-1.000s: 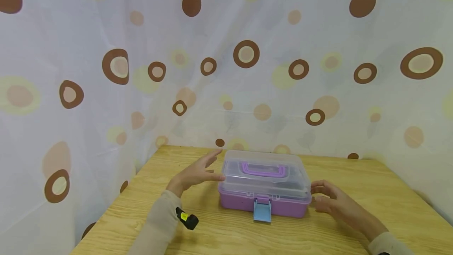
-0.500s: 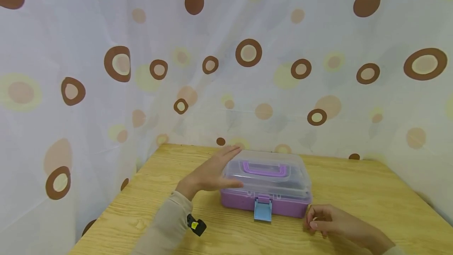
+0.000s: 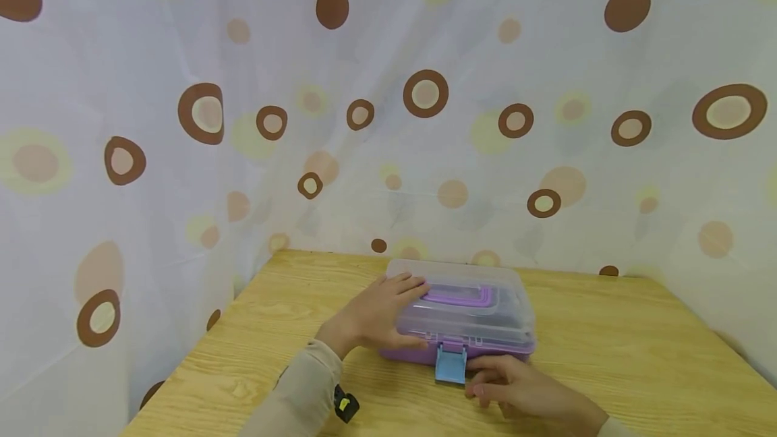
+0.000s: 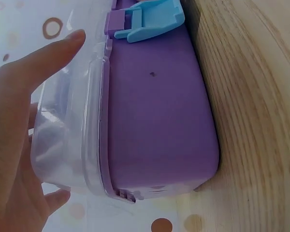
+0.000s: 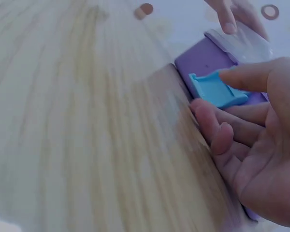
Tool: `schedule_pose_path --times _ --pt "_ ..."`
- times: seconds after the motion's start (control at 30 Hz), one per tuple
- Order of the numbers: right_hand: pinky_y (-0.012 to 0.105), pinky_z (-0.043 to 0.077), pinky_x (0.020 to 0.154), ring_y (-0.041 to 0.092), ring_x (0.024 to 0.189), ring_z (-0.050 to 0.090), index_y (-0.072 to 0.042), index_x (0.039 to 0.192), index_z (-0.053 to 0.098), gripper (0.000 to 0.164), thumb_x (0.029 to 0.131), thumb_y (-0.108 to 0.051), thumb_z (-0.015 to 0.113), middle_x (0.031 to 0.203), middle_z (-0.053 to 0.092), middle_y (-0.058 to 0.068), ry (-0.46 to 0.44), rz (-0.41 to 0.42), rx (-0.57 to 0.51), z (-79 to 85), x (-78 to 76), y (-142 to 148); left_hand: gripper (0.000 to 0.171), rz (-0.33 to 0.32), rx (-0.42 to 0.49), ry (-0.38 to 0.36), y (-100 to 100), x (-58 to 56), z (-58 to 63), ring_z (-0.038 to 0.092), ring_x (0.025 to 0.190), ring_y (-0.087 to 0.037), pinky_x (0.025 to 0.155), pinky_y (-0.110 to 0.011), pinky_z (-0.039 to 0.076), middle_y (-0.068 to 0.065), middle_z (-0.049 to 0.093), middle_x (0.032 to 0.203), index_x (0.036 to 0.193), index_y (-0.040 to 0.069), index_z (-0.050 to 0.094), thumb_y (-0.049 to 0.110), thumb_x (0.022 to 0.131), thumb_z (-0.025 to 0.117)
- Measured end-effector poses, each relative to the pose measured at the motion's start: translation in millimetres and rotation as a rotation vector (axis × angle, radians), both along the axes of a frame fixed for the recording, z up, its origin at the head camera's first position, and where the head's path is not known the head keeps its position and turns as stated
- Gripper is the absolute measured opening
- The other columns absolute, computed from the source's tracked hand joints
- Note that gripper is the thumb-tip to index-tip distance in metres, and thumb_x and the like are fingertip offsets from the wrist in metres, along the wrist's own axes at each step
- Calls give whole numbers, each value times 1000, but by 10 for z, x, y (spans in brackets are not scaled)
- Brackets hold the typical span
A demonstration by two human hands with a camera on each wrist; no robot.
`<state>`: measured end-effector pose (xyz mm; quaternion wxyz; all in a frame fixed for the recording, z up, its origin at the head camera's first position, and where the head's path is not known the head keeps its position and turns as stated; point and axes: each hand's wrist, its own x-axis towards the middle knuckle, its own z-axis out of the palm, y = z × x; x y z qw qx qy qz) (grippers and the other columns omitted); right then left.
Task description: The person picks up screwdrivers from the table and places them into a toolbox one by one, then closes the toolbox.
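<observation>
A box with a purple base [image 4: 154,111] and a clear lid [image 3: 473,322] stands on the wooden table. The lid is down over the base. A blue latch [image 3: 451,364] on its front hangs flipped outward. My left hand [image 3: 373,319] lies over the left part of the lid with fingers spread, its thumb along the front edge and fingertips near the purple handle [image 3: 461,299]. My right hand [image 3: 516,386] is low at the front, fingers loosely bent, one fingertip at the latch's right edge. In the right wrist view, a fingertip [image 5: 229,76] overlaps the latch; whether it presses there is hard to tell.
The wooden table [image 3: 619,356] extends on both sides of the box. Behind and to the left hangs a white curtain [image 3: 473,39] with brown and beige dots. A small black device [image 3: 346,404] is strapped at my left wrist.
My left hand has moved right from beside the box onto the lid. My right hand has come from the box's right side along its front to the latch. The box looks unmoved.
</observation>
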<state>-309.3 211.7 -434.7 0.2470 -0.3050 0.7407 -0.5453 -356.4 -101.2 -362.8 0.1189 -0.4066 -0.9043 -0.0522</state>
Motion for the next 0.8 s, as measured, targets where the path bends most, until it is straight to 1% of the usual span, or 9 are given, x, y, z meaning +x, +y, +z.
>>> schedule_pose_path --times 0.07,0.1,0.17,0.3,0.33,0.4,0.57,0.63,0.8 --pt "19 47 55 17 82 65 15 133 54 38 108 -14 54 108 71 15 53 -31 21 -9 -11 -85 102 9 -22 23 7 10 -5 26 153 -28 120 -59 24 -3 33 166 163 15 35 72 85 69" --pt "19 49 56 16 81 65 15 129 56 35 107 -11 55 105 71 15 89 -36 20 -22 -24 -121 104 16 -29 33 11 14 -6 26 153 -28 120 -58 25 -4 33 166 163 15 35 73 83 70" --pt "19 48 53 12 76 63 13 124 61 28 104 -7 59 98 70 12 125 -67 24 -59 -32 -178 110 35 -55 68 29 20 -19 27 152 -29 120 -57 26 -4 34 166 163 15 35 77 79 71" --pt "18 46 52 9 71 59 13 122 62 27 99 -1 66 94 67 7 171 -122 23 -137 -31 -239 121 68 -91 128 91 47 -45 30 150 -32 119 -59 28 -8 37 163 162 11 36 82 71 73" --pt "18 45 50 9 71 58 12 122 63 28 99 -2 67 94 66 6 170 -138 28 -148 -25 -244 122 74 -94 138 107 55 -52 31 150 -33 118 -60 29 -9 38 163 161 11 36 83 70 74" --pt "19 47 51 10 72 59 14 124 61 31 98 -2 69 97 67 7 181 -145 27 -157 -23 -236 123 80 -90 142 134 67 -60 33 149 -36 116 -63 31 -10 38 162 161 14 36 84 68 75" --pt "21 47 51 13 76 62 15 130 58 38 100 -5 68 104 69 13 176 -136 20 -141 -24 -195 122 87 -85 154 169 84 -56 35 147 -41 113 -67 31 -12 40 161 161 21 38 85 64 76" --pt "21 47 51 14 76 62 14 132 57 40 100 -7 68 106 70 12 168 -134 24 -132 -22 -190 125 92 -96 171 177 86 -56 35 146 -41 114 -68 30 -12 40 161 161 21 38 87 62 75" --pt "20 47 52 13 76 62 15 134 55 44 101 -11 69 106 70 11 173 -112 30 -136 -18 -176 129 112 -147 249 206 84 -89 38 145 -39 115 -69 26 -11 42 159 159 19 41 94 58 69"
